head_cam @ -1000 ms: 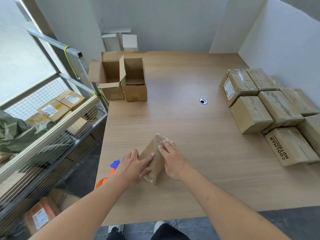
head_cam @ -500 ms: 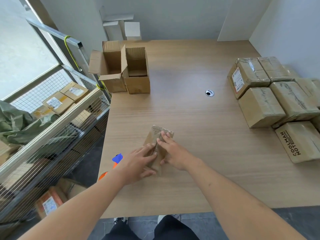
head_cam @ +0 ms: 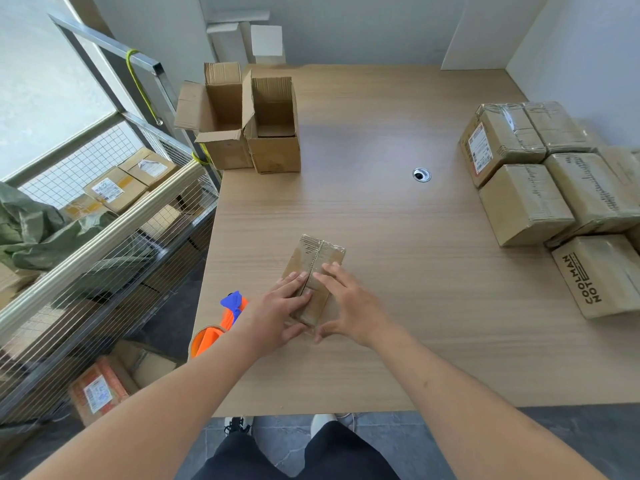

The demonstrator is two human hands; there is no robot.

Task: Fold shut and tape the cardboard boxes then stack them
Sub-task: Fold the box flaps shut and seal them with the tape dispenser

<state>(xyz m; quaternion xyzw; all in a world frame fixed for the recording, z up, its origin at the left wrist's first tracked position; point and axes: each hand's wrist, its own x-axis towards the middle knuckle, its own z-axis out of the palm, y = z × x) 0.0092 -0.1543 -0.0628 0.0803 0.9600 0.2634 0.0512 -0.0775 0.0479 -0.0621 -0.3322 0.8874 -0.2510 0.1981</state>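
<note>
wood-grain bench (head_cam: 381,220) with metal grommet (head_cam: 421,174) beyond the right hand (head_cam: 353,306). grey-white walls (head_cam: 363,26) behind. wire-mesh rack (head_cam: 104,254) and daylit window (head_cam: 41,81) past the left hand (head_cam: 273,317). dark tile floor (head_cam: 571,441) below.

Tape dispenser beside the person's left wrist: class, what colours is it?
The tape dispenser is orange with a blue part at its far end, shown in the head view.

Our forearms were bare from the lower corners of the frame up to the wrists, with no sleeves, watch or rings in view on the left hand (head_cam: 277,315) or the right hand (head_cam: 349,308). At bottom centre we wore dark trousers (head_cam: 294,455). Above them showed a black shoe with white laces (head_cam: 237,426) and a white-toed shoe (head_cam: 323,422).
</note>
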